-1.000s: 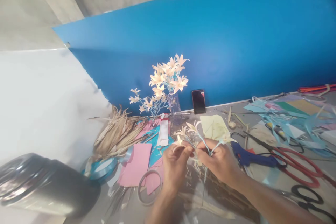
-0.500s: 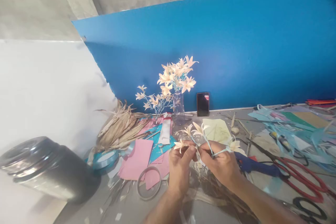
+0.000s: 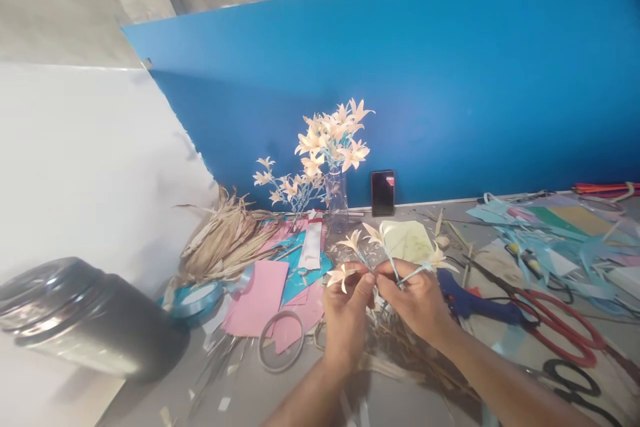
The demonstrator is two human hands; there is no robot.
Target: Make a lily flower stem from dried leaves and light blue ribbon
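Note:
Both hands meet above the table around a branched artificial flower stem [image 3: 391, 258], its stalks wrapped in light blue. Thumb and fingers of my left hand [image 3: 347, 303] pinch the stem near its joint, with one cream flower [image 3: 340, 276] sticking out to the left. From the other side my right hand [image 3: 417, 300] pinches the same stem, and a flower [image 3: 438, 259] leans out past its fingers. Two more cream flowers stand upright above the fingertips. The exact joint between the fingers is partly hidden. Below the hands lie thin brown stalks [image 3: 410, 360].
A clear vase [image 3: 337, 203] of cream flowers and a phone [image 3: 383, 193] stand at the blue wall. To the right lie a blue glue gun [image 3: 480, 303] and red-handled scissors [image 3: 565, 327]. Dried husks [image 3: 225, 237], pink paper [image 3: 257, 297], a ring [image 3: 281, 368] and a dark container [image 3: 95, 320] are left.
My right hand has shifted slightly inward, bringing its fingertips closer to the left hand's. The right flower now tilts more upright. The whole view has shifted a little.

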